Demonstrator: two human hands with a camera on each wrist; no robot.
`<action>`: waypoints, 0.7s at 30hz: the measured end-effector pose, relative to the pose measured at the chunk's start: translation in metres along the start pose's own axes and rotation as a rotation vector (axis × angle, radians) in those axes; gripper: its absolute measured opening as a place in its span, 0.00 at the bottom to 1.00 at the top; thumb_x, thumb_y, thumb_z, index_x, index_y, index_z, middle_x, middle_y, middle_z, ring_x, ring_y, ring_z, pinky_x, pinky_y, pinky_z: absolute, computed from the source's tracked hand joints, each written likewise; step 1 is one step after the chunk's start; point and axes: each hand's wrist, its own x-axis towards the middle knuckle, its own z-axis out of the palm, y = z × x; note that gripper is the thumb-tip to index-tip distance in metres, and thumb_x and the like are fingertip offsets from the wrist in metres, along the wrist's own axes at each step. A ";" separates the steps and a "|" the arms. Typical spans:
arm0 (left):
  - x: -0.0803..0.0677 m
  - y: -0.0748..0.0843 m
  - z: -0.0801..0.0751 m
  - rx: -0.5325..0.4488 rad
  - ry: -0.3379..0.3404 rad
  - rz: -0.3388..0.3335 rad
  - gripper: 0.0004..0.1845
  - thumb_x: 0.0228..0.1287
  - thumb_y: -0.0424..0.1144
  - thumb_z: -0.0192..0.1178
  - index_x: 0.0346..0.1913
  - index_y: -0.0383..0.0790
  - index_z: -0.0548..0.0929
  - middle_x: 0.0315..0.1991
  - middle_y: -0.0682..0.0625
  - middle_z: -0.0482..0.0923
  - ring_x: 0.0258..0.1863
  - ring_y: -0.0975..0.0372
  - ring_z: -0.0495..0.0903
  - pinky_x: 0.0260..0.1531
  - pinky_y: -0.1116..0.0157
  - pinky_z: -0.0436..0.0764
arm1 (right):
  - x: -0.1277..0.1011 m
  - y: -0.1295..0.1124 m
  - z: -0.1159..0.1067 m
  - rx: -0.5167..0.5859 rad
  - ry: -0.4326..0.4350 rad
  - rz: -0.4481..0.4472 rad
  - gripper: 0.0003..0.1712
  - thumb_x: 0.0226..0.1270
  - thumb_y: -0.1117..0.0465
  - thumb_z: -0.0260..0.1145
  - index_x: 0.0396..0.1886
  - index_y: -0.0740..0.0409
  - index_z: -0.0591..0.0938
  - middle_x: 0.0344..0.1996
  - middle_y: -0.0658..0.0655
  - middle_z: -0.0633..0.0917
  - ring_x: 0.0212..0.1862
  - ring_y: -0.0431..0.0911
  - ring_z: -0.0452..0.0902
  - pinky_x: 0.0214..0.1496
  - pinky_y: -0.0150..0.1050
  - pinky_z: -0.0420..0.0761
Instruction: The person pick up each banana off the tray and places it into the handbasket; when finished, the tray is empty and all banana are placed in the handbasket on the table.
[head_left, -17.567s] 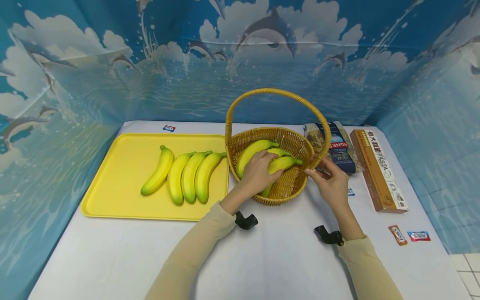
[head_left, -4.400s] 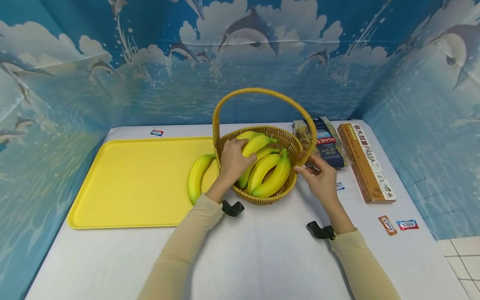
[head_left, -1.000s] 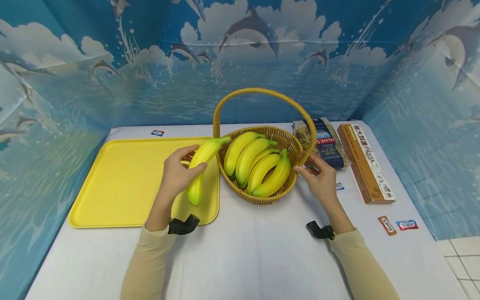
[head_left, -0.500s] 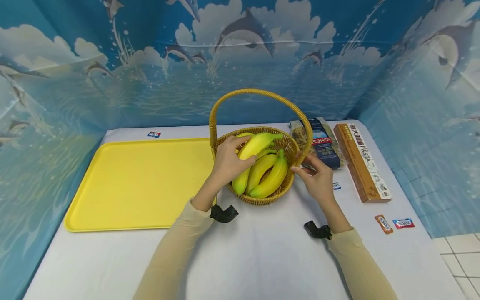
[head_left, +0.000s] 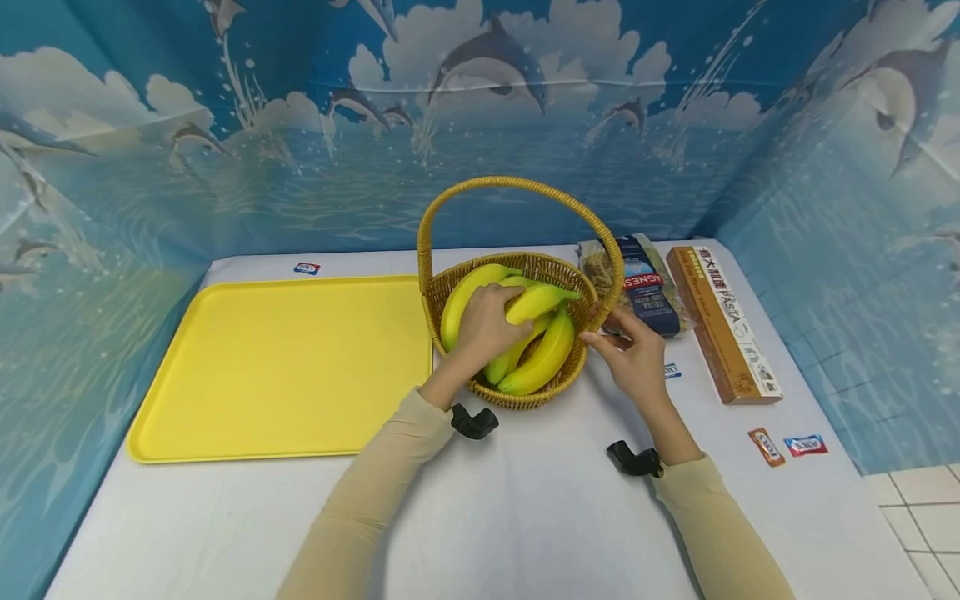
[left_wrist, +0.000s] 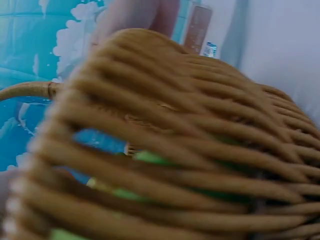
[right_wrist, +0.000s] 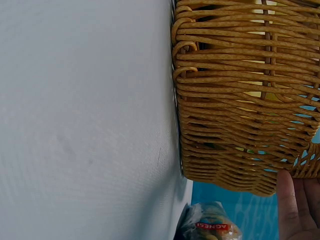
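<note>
The left hand (head_left: pixel 487 321) reaches into the wicker basket (head_left: pixel 558 385), its grip curled round the top banana (head_left: pixel 538 301) of the pile there. The right hand (head_left: pixel 628 357) steadies the basket's right rim with relaxed, spread fingers. The yellow tray (head_left: pixel 277 367) lies to the left on the worktop (head_left: pixel 525 517).

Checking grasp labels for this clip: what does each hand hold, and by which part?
The left hand grips a banana around its middle, over the basket. The right hand touches the basket's right rim; a closed hold cannot be told.
</note>
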 end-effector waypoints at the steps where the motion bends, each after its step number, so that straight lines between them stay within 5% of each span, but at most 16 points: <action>1: 0.000 0.000 0.002 0.024 -0.001 0.001 0.30 0.56 0.45 0.67 0.64 0.45 0.78 0.56 0.44 0.80 0.53 0.52 0.75 0.48 0.57 0.78 | 0.000 0.000 0.000 -0.002 0.000 0.001 0.27 0.54 0.72 0.73 0.56 0.66 0.82 0.48 0.68 0.84 0.45 0.24 0.75 0.42 0.19 0.79; 10: -0.003 0.001 0.012 0.199 0.017 0.068 0.28 0.59 0.50 0.67 0.62 0.45 0.80 0.56 0.46 0.79 0.53 0.52 0.75 0.53 0.58 0.76 | -0.002 -0.001 -0.003 -0.033 0.000 0.014 0.25 0.55 0.68 0.74 0.55 0.66 0.82 0.47 0.66 0.85 0.45 0.25 0.76 0.42 0.19 0.79; 16: -0.011 0.005 0.008 0.168 0.049 0.103 0.27 0.60 0.49 0.66 0.61 0.43 0.80 0.56 0.45 0.78 0.54 0.52 0.74 0.51 0.58 0.77 | -0.003 0.000 -0.005 -0.026 -0.001 0.017 0.26 0.56 0.68 0.73 0.57 0.66 0.81 0.47 0.66 0.84 0.45 0.25 0.75 0.43 0.19 0.79; 21: -0.039 0.003 -0.015 0.107 0.088 0.129 0.25 0.61 0.46 0.66 0.60 0.40 0.81 0.53 0.43 0.78 0.50 0.51 0.74 0.47 0.56 0.78 | -0.005 -0.016 -0.007 -0.046 -0.027 0.030 0.27 0.57 0.70 0.72 0.58 0.69 0.79 0.48 0.69 0.83 0.45 0.23 0.73 0.43 0.18 0.78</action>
